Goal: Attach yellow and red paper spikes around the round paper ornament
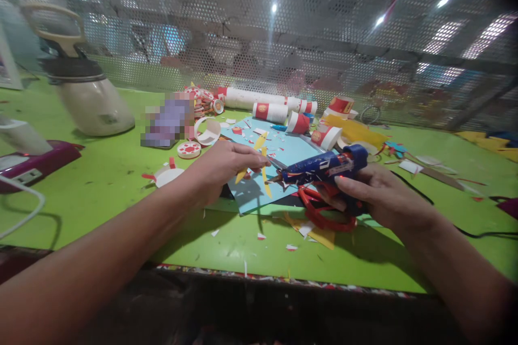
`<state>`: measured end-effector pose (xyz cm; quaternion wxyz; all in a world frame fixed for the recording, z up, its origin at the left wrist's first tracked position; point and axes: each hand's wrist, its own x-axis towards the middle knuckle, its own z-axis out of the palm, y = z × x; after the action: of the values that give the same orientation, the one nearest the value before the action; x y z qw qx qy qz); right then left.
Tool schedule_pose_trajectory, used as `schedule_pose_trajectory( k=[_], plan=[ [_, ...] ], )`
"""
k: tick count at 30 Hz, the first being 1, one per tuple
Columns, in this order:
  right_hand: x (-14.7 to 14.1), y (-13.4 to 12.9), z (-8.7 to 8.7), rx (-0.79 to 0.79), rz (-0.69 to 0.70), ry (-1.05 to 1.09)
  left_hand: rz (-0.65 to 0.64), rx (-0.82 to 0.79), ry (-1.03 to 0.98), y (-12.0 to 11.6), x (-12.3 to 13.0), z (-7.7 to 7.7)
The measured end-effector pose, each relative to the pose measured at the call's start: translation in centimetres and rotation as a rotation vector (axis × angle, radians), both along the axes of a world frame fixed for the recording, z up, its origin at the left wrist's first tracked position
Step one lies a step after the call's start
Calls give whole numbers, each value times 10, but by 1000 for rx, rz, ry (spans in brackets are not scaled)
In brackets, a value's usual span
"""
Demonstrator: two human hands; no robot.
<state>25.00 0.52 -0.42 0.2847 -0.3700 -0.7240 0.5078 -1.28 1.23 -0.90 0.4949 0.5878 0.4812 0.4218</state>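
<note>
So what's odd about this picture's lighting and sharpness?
Head view: white glare spots streak the perforated screen; head view: shadows darken the green table beneath both forearms; head view: the upper right corner falls dark, and the leaning jug suggests wide-angle warping; head view: square blocks hide a purplish item, while the blue glue gun reads fairly clearly.

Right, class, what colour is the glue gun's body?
The glue gun has a mainly dark blue body, seen best in the head view.
</note>
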Motion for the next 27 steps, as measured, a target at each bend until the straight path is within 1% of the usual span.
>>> schedule_pose_trajectory(
  k=[4, 7, 12, 14, 16, 18, 20, 21, 23, 25, 27],
  plan=[
    [2, 1, 1, -8, -36, 24, -35, -20, -73, 0, 1, 0],
    [2, 2, 2, 10, -16, 19, -25, -55, -133, 0, 2, 0],
    [0, 2, 2, 24, -8, 16, 4, -35, -68, 3, -1, -1],
    [1, 1, 1, 11, -20, 11, 6, -8, 56, 4, -2, -1],
    [3, 2, 0, -6, -50, 19, -10, 78, 294, 1, 0, -1],
    [6, 2, -1, -20, -92, 42, -9, 265, 555, -6, 4, 2],
    [10, 3, -1, -19, -130, 76, 64, 522, 750, -15, 8, 5],
    [11, 2, 0, -16, -146, 94, 85, 596, 829, -20, 10, 7],
    [11, 1, 2, -11, -173, 131, 91, 660, 993, -28, 13, 6],
    [10, -1, 5, -4, -184, 170, -5, 673, 1135, -35, 13, 1],
    [9, -2, 8, 1, -180, 203, -184, 704, 1203, -41, 10, -10]
  ],
)
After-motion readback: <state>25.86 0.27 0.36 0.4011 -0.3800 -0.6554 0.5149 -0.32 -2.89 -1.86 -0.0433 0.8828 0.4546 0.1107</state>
